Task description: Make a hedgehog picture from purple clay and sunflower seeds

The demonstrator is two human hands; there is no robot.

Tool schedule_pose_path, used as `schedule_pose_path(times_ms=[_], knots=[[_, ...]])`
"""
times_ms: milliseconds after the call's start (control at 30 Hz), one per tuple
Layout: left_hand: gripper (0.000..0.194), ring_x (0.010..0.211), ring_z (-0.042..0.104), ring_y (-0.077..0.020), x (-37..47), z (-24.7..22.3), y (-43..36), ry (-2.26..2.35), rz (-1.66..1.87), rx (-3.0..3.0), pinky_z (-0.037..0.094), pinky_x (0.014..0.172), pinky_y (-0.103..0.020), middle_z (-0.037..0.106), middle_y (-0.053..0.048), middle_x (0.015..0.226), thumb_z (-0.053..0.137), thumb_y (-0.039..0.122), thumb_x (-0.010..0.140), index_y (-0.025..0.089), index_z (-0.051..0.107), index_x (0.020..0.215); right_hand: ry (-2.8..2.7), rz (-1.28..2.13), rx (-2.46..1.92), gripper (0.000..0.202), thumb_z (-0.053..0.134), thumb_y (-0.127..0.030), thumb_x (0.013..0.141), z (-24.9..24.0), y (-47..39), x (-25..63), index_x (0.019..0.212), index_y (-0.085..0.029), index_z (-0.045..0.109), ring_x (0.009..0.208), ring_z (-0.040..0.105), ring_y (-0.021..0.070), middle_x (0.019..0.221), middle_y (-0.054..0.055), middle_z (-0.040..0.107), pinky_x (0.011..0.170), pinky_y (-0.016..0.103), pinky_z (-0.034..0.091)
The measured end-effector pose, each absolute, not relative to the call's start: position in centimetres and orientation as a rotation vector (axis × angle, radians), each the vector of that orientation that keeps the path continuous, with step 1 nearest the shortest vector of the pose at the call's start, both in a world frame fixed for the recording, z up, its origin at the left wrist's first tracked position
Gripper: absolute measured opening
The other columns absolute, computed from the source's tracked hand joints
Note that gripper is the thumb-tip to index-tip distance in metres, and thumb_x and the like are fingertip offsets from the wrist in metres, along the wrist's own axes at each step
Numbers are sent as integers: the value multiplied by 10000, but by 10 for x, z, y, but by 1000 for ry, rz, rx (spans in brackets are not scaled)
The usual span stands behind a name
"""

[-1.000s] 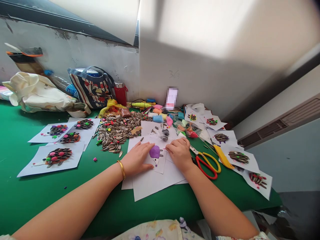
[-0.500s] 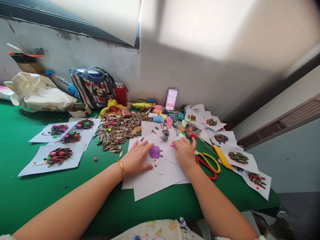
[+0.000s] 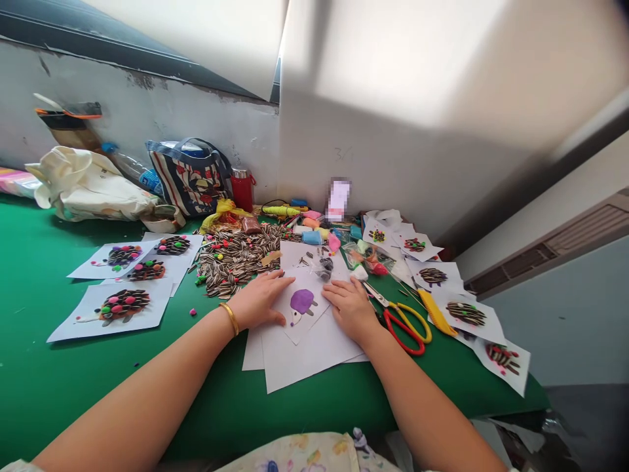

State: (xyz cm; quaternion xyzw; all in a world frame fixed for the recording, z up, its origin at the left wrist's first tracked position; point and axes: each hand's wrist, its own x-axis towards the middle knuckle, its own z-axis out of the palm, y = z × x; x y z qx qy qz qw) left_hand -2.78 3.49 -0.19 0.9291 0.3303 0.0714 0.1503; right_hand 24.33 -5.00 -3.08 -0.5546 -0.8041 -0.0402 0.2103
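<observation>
A small white card (image 3: 310, 321) bears a flat purple clay hedgehog body (image 3: 301, 301) with a white pointed face and grey feet. My left hand (image 3: 261, 298), with a gold bangle at the wrist, lies spread over the card's left edge, thumb and fingers apart. On the other side my right hand (image 3: 348, 307) rests flat, its fingertips at the card's right edge. Larger white sheets (image 3: 304, 364) lie beneath. Just right of my right hand are scissors (image 3: 403, 321) with red and yellow handles. Neither hand holds anything that I can see.
Striped sunflower seeds (image 3: 236, 259) are heaped behind my left hand. Finished hedgehog cards lie left (image 3: 111, 331) and right (image 3: 472, 331). A yellow utility knife (image 3: 436, 313) sits beyond the scissors. Clay packets (image 3: 371, 259), a red bottle (image 3: 242, 190) and bags (image 3: 189, 177) line the wall.
The hedgehog card has turned clockwise and shifted slightly left. My right hand has moved left and flattened onto the paper, uncovering the scissor blades. The view has shifted a little.
</observation>
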Motion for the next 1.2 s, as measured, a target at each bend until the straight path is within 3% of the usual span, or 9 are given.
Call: schedule_pose_path(times_ms=[267,400,567,767,900,1200], knots=[[576,1271,469,-300,-44,0,51,1065,264,2734,361,1049,-430,564,-39,1358,741,496,748,326,604,1281,-2238,-51,-1455,329,546,-36,764,-23,-58,237,903,-271,730,1038,562,207,967,21,697,1150,513,192],[420,1154,520,-277,-45,1,52,1076,311,2753,402,982,-404,624,-32,1212,725,422,785,336,673,1192,-2232,-9,-1371,299,531,-22,747,-25,-58,235,848,-236,713,932,591,189,908,22,693,1115,479,280],[264,1020,570,-234,-40,-3,48,1037,402,2750,429,932,-364,660,-47,1055,654,288,849,272,719,1104,-2208,33,-1310,277,513,-9,727,-28,-56,234,816,-194,698,855,598,192,864,49,684,896,365,450],[225,1017,583,-223,-34,-6,40,993,392,2746,434,929,-342,669,-49,1037,574,263,902,255,724,1070,-2216,55,-1315,235,504,-11,722,-23,-59,229,697,-190,655,746,571,179,758,38,648,726,312,435],[203,1012,584,-224,-31,-7,36,1027,381,2736,438,929,-339,655,-53,1021,605,293,884,259,722,1046,-2205,70,-1319,254,498,-13,741,-25,-59,228,772,-195,673,786,579,185,818,46,648,759,318,453],[320,992,586,-246,-30,-5,33,1176,276,2631,455,885,-342,622,-73,1043,681,422,811,252,709,1081,-2175,4,-1407,451,484,-39,813,-42,-50,234,1200,-206,645,1124,542,243,1205,95,626,990,413,464]])
